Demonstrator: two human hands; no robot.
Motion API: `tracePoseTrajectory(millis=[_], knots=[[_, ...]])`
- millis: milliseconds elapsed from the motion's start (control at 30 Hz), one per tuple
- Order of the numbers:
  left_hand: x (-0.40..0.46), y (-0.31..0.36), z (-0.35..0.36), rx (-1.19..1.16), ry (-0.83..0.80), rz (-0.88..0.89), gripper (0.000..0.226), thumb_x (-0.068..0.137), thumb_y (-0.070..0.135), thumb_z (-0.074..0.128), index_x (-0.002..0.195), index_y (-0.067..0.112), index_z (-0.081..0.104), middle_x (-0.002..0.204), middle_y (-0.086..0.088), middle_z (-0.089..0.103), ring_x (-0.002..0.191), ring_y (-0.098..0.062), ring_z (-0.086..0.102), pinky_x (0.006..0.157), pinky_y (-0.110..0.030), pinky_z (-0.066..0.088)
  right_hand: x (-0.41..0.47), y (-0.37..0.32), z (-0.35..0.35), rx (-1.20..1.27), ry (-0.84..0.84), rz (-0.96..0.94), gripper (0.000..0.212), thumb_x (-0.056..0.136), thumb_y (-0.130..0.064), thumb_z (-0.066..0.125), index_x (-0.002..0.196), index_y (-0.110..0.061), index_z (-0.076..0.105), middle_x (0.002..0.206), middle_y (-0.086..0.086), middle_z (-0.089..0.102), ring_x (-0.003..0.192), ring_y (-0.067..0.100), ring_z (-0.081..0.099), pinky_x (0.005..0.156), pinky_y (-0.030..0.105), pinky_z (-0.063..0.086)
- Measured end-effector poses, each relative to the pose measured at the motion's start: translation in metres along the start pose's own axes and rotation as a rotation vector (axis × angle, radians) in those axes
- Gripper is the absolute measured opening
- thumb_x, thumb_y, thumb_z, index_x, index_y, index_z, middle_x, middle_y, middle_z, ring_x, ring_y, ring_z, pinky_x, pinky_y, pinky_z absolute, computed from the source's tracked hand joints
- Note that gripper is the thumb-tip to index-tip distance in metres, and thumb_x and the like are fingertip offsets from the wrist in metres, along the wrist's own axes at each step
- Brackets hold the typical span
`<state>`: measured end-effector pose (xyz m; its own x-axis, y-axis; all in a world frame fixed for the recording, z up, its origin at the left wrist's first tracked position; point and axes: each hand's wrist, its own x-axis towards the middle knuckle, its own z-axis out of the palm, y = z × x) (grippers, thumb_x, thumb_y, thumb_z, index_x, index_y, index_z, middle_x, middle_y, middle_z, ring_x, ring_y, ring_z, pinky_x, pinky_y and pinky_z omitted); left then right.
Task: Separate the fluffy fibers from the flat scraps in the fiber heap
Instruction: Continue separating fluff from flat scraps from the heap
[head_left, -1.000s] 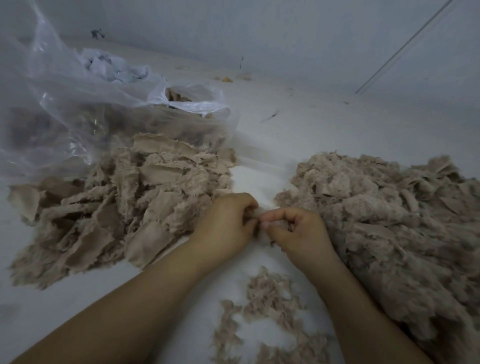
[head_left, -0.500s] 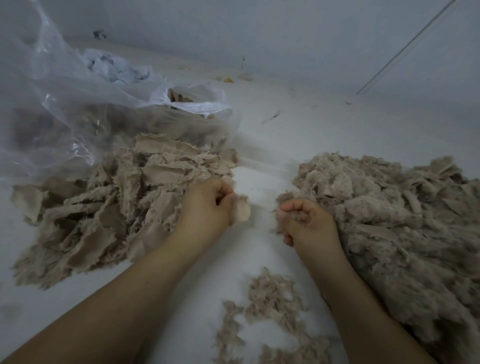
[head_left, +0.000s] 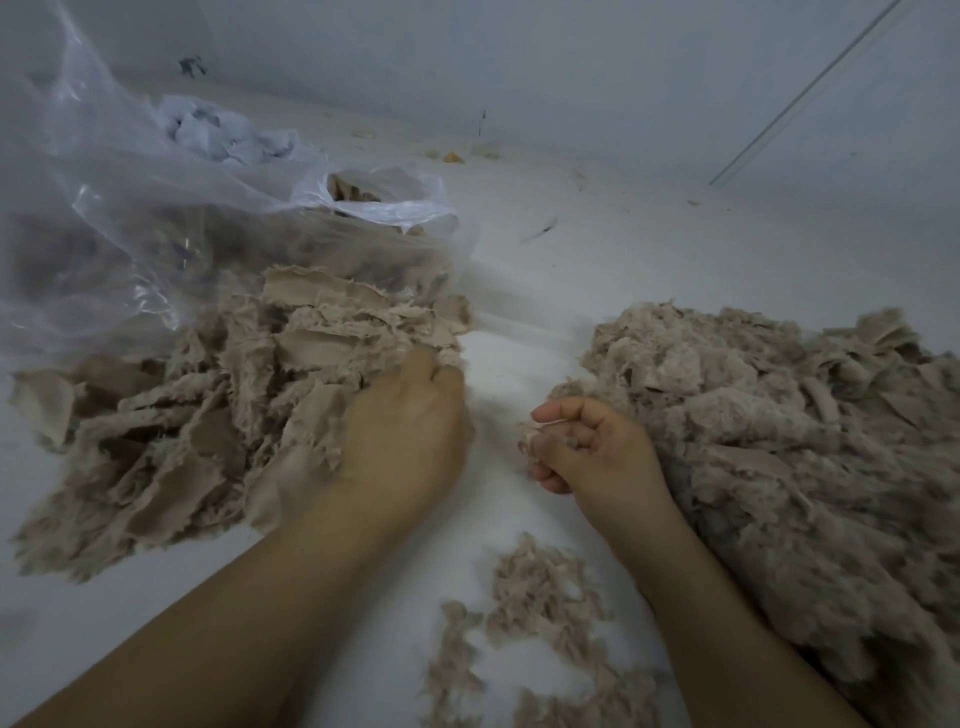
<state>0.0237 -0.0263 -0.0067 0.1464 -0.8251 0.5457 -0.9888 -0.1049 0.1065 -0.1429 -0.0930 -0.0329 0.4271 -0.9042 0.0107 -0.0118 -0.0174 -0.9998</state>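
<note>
A: Largest first. What fills the right of the frame?

B: The fiber heap, a mixed grey-beige mass of fluff and flat bits, running from centre right to the lower right corner on the white tabletop.

A: And the left?

B: A pile of flat scraps, torn sheet-like pieces, centre left. Behind it, upper left, a clear plastic bag holds more of the same material; its far edge touches the pile.

A: Lower centre?

B: A small scatter of fluffy fibers, lying between the two forearms.

A: Hands?

B: Left hand rests back-up on the right edge of the scrap pile, fingertips buried in it; whether it grips anything, I cannot tell. Right hand, just beside the heap's left edge, has its fingers curled round a small tuft of fiber.
</note>
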Motion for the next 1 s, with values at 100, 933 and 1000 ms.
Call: tracePoseTrajectory(millis=[100,933,1000], knots=[[-0.003,0.020,0.013,-0.470,-0.163,-0.034,0.028,0.087,0.034,0.069,0.107,0.014,0.071,0.091,-0.002,0.065,0.069,-0.006,0.053,0.067,-0.028,0.046,-0.001,-0.001,-0.001,-0.021,-0.039,-0.030,0.022,0.091,0.006,0.059,0.094,-0.015,0.065,0.067,0.003,0.071,0.055,0.012,0.064,0.052,0.021,0.051],[-0.007,0.017,0.010,-1.241,0.031,-0.430,0.020,0.095,0.019,0.050,0.076,0.013,0.053,0.052,-0.012,0.054,0.044,-0.020,0.048,0.046,-0.032,0.043,0.005,0.005,0.000,-0.116,0.181,0.091,0.020,0.094,0.002,0.050,0.089,-0.003,0.068,0.050,0.005,0.062,0.042,0.009,0.057,0.042,0.019,0.045],[-0.009,0.016,0.011,-1.293,0.006,-0.440,0.019,0.091,0.023,0.050,0.074,0.016,0.054,0.049,-0.007,0.052,0.043,-0.019,0.047,0.045,-0.029,0.042,0.005,0.004,0.000,-0.132,0.201,0.090,0.025,0.095,-0.001,0.050,0.077,-0.007,0.066,0.047,0.003,0.059,0.040,0.008,0.053,0.040,0.019,0.043]])
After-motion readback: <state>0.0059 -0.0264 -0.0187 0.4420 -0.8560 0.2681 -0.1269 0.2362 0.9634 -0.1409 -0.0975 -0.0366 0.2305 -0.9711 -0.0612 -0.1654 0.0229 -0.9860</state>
